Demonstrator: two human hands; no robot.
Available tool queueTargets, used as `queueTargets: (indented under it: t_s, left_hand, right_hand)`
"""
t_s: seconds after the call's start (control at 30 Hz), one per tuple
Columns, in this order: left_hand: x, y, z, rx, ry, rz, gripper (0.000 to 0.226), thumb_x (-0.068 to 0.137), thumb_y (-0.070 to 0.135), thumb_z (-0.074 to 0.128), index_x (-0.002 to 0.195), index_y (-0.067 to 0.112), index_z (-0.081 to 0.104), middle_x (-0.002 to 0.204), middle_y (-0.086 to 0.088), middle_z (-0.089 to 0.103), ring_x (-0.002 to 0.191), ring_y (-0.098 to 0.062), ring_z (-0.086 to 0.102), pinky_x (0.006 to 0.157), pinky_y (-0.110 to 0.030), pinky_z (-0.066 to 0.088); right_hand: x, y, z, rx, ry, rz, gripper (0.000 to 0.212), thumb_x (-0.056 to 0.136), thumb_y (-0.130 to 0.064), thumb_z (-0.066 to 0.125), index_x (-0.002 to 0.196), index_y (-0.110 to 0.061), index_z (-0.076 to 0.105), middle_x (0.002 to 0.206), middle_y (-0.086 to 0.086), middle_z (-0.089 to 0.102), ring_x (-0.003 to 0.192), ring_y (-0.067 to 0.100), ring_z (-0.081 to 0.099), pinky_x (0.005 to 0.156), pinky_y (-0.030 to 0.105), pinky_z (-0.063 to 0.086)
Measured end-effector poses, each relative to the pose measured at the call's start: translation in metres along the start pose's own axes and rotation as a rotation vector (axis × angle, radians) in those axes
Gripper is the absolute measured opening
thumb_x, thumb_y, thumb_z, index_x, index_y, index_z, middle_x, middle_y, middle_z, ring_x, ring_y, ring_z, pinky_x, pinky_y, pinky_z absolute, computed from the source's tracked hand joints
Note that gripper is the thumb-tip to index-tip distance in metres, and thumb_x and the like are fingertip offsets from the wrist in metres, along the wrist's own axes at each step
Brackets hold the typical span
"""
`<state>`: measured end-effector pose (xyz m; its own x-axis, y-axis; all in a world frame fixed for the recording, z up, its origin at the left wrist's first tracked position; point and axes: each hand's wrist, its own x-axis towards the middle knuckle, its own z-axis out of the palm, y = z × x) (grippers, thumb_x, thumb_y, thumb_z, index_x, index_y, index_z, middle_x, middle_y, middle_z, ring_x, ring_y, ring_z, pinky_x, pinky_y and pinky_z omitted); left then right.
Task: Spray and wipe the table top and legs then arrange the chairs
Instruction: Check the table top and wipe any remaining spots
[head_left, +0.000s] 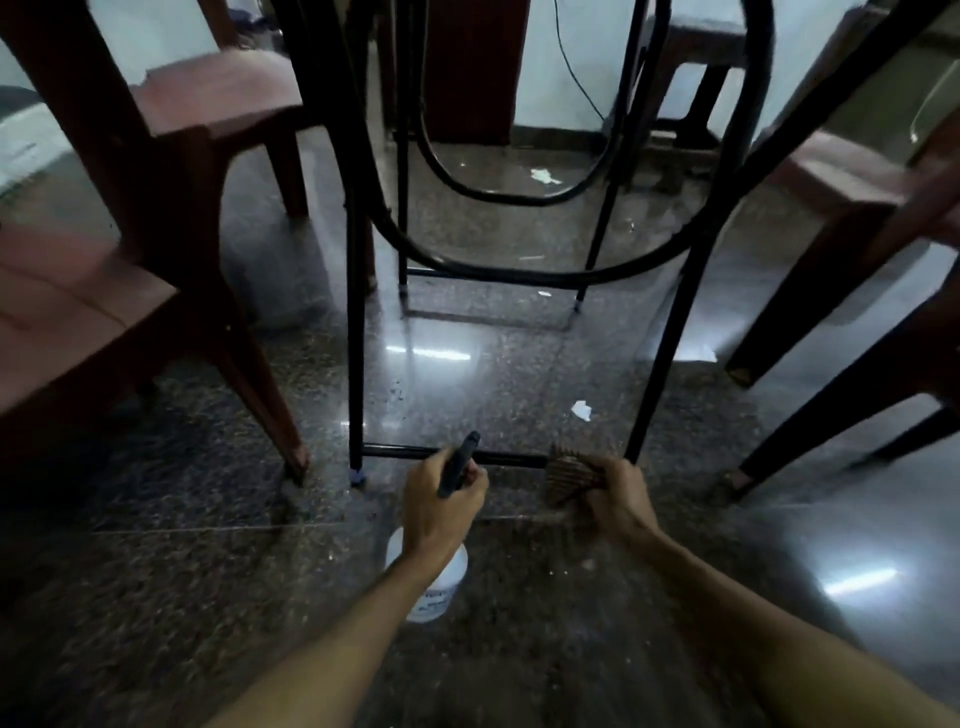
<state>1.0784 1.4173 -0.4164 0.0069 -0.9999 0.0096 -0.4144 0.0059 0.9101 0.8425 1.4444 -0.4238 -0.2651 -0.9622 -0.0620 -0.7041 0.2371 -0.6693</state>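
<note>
Counter legs of black metal tube stand on a polished speckled floor, joined low down by a thin crossbar, seen from a crouched view beneath the top. Just in front of the crossbar's middle, the left hand grips the dark trigger head of a spray bottle, fingers curled round it and the nozzle pointing up and away over the bar; the white bottle body hangs below the wrist, nearer the camera. At the crossbar's right end, close to the right leg, the right hand holds a brown ribbed cloth bunched in closed fingers, the cloth pressed against the bar. Beyond the crossbar, a torn scrap of white paper lies on the floor, and farther back stands the second pair of legs with curved braces. Left of the crossbar stand two reddish-brown chairs; another chair stands to its right.
</note>
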Motion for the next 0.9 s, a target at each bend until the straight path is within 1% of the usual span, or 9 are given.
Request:
queueTargets:
  t_s: [0.13, 0.23, 0.3, 0.37, 0.43, 0.57, 0.63, 0.7, 0.9]
  left_hand:
    - [-0.026, 0.065, -0.048, -0.033, 0.037, -0.089, 0.016, 0.089, 0.015, 0.073, 0.076, 0.014, 0.065, 0.061, -0.002, 0.061, 0.058, -0.017, 0.062, 0.056, -0.031, 0.047]
    - [-0.052, 0.117, -0.095, -0.081, 0.059, -0.151, 0.012, 0.090, 0.017, 0.071, 0.079, 0.020, 0.066, 0.067, 0.003, 0.065, 0.061, -0.005, 0.063, 0.058, -0.026, 0.047]
    - [-0.076, 0.163, -0.134, -0.104, 0.067, -0.192, 0.019, 0.089, 0.012, 0.068, 0.081, 0.028, 0.064, 0.071, 0.004, 0.066, 0.062, 0.001, 0.060, 0.059, -0.022, 0.044]
    - [-0.107, 0.215, -0.174, -0.133, 0.071, -0.223, 0.019, 0.086, 0.010, 0.066, 0.084, 0.029, 0.066, 0.068, 0.003, 0.064, 0.059, -0.001, 0.056, 0.057, -0.028, 0.044]
    - [-0.134, 0.275, -0.216, -0.120, 0.106, -0.264, 0.015, 0.086, 0.006, 0.067, 0.089, 0.020, 0.072, 0.063, 0.007, 0.061, 0.057, -0.004, 0.055, 0.055, -0.029, 0.045]
    - [-0.182, 0.370, -0.266, -0.019, 0.145, -0.270, 0.022, 0.086, 0.001, 0.072, 0.069, 0.009, 0.059, 0.058, -0.009, 0.056, 0.050, -0.021, 0.051, 0.050, -0.034, 0.040]
    - [-0.201, 0.415, -0.283, -0.025, 0.141, -0.283, 0.023, 0.087, 0.000, 0.073, 0.069, 0.008, 0.061, 0.059, -0.011, 0.059, 0.054, -0.025, 0.054, 0.048, -0.022, 0.037]
    - [-0.212, 0.457, -0.293, -0.028, 0.149, -0.266, 0.023, 0.088, -0.001, 0.072, 0.070, 0.007, 0.062, 0.059, -0.012, 0.059, 0.057, -0.026, 0.055, 0.048, -0.018, 0.034]
    - [-0.207, 0.571, -0.285, -0.028, 0.156, -0.110, 0.022, 0.089, 0.002, 0.073, 0.071, 0.010, 0.062, 0.059, -0.008, 0.061, 0.056, -0.024, 0.058, 0.052, -0.034, 0.045]
  right_hand:
    - [-0.035, -0.097, -0.036, 0.180, -0.078, 0.057, 0.039, 0.075, 0.012, 0.061, 0.091, -0.020, 0.075, 0.074, -0.013, 0.070, 0.062, -0.016, 0.061, 0.054, 0.006, 0.044]
    - [-0.057, -0.150, -0.067, 0.259, -0.155, 0.058, 0.035, 0.067, -0.004, 0.073, 0.099, -0.018, 0.077, 0.086, -0.005, 0.076, 0.087, 0.009, 0.072, 0.070, 0.029, 0.058]
    - [-0.079, -0.178, -0.094, 0.302, -0.233, 0.105, 0.053, 0.060, -0.014, 0.077, 0.112, -0.016, 0.074, 0.102, -0.002, 0.076, 0.099, 0.019, 0.071, 0.084, 0.043, 0.059]
    - [-0.114, -0.229, -0.136, 0.357, -0.271, 0.208, 0.051, 0.061, -0.008, 0.078, 0.110, -0.017, 0.073, 0.106, 0.003, 0.075, 0.100, 0.021, 0.071, 0.086, 0.040, 0.058]
    - [-0.152, -0.282, -0.189, 0.356, -0.366, 0.227, 0.037, 0.072, 0.004, 0.072, 0.104, -0.013, 0.072, 0.103, 0.007, 0.075, 0.095, 0.022, 0.071, 0.075, 0.030, 0.058]
    - [-0.205, -0.351, -0.273, 0.312, -0.461, 0.227, 0.050, 0.079, 0.010, 0.067, 0.119, -0.019, 0.057, 0.110, -0.007, 0.062, 0.094, 0.002, 0.060, 0.072, 0.006, 0.048]
    - [-0.226, -0.379, -0.316, 0.335, -0.472, 0.210, 0.056, 0.076, 0.010, 0.069, 0.123, -0.018, 0.058, 0.113, -0.007, 0.060, 0.100, 0.005, 0.060, 0.078, 0.009, 0.050]
    - [-0.235, -0.398, -0.354, 0.363, -0.427, 0.175, 0.056, 0.072, 0.008, 0.071, 0.120, -0.018, 0.061, 0.117, -0.003, 0.063, 0.109, 0.014, 0.063, 0.088, 0.021, 0.053]
    - [-0.223, -0.426, -0.486, 0.471, -0.271, 0.074, 0.051, 0.070, 0.013, 0.071, 0.107, -0.022, 0.067, 0.111, -0.002, 0.068, 0.100, 0.003, 0.064, 0.081, 0.017, 0.053]
